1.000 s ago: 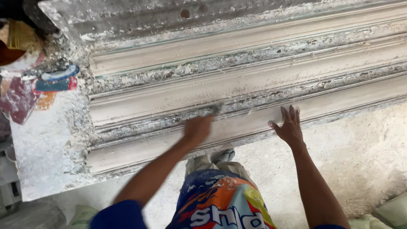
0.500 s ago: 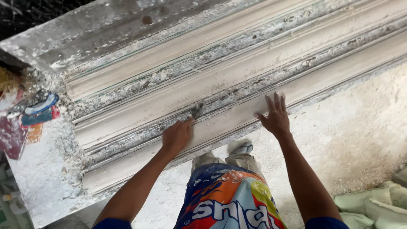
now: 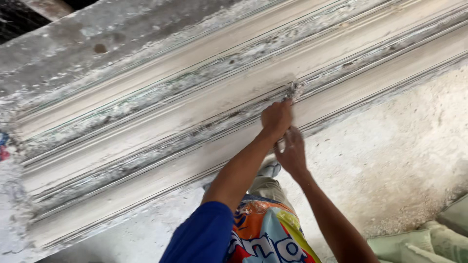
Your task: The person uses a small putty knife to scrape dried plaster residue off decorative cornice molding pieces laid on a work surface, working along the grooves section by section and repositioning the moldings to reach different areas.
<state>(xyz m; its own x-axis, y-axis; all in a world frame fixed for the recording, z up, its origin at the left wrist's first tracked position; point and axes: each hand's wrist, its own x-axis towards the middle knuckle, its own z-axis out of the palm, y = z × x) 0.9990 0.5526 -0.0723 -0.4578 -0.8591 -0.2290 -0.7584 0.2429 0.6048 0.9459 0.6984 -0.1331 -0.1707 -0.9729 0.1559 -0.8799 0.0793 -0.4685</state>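
Change: both hands have come together since half a second ago; the right one, then spread flat on the moulding well apart from the left, now sits just below it, and the view has drawn nearer.
Far left: a scrap of red and blue packaging [image 3: 3,146] shows at the frame edge.
Moulding: a long plaster moulding [image 3: 146,141] with ridges and crusted grooves runs slantwise across the view.
Left hand: the left hand [image 3: 276,118] is closed in a fist around a small scraping tool [image 3: 294,90], whose crusted tip touches a groove of the moulding.
Right hand: the right hand [image 3: 292,152] lies just under the left, touching it, fingers curled loosely against the moulding's lower ridge; it holds nothing that I can see.
Floor: the dusty floor [image 3: 390,160] spreads on the right.
Lower right: pale green sacks [image 3: 424,241] lie in the corner.
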